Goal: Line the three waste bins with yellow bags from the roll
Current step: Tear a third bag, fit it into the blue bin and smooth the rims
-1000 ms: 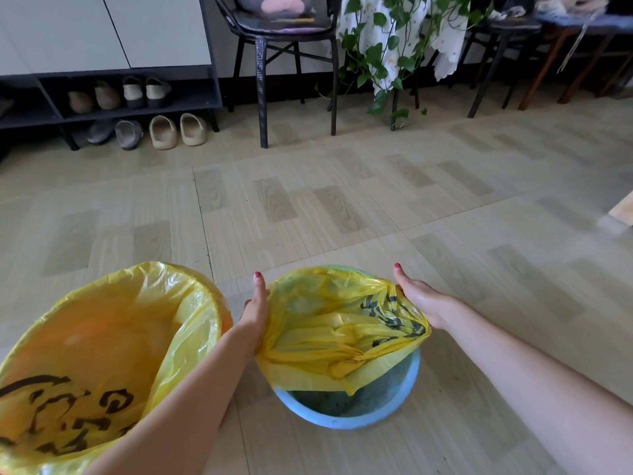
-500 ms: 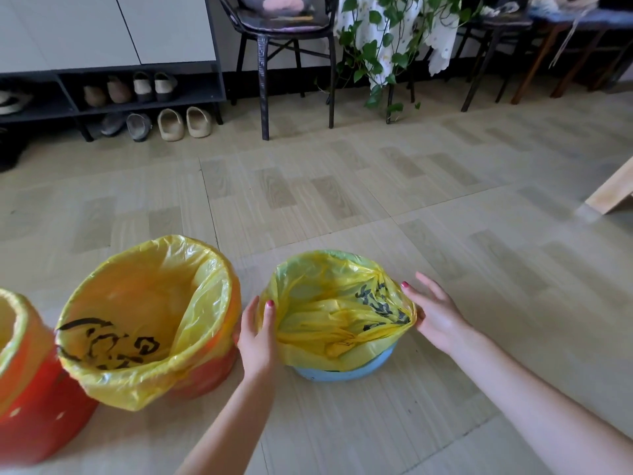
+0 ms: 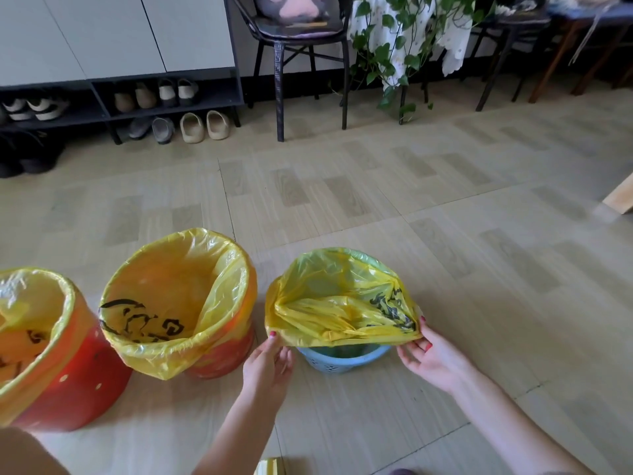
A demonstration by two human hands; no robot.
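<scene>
Bag being fitted: thin yellow plastic bag with black print (image 3: 342, 299), draped over the small blue perforated plastic bin (image 3: 339, 359), near edge not pulled down over the rim, held between both hands
Left hand (image 3: 269, 366): fingers pinching the bag's near left corner, thumb tip on the film
Right hand (image 3: 433, 358): fingers gripping the bag's near right corner, palm partly up
Blue bin: just beyond and between the hands, on the floor, far rim covered by the bag, near rim and lower wall bare
Middle bin: red-orange round plastic bin (image 3: 222, 354), just left of the left hand, lined with a yellow printed bag (image 3: 164, 303) folded over its rim
Far-left bin: red round plastic bin (image 3: 68, 389), further left, cut by the frame edge, also lined in yellow (image 3: 30, 323)
Below left hand: yellow roll (image 3: 269, 467) at bottom edge, only partly seen
Floor: beige wood-pattern tile floor (image 3: 445, 234)
Beyond: black metal chair (image 3: 291, 46), trailing green plant (image 3: 394, 56), dark shoe rack with shoes (image 3: 137, 97)
</scene>
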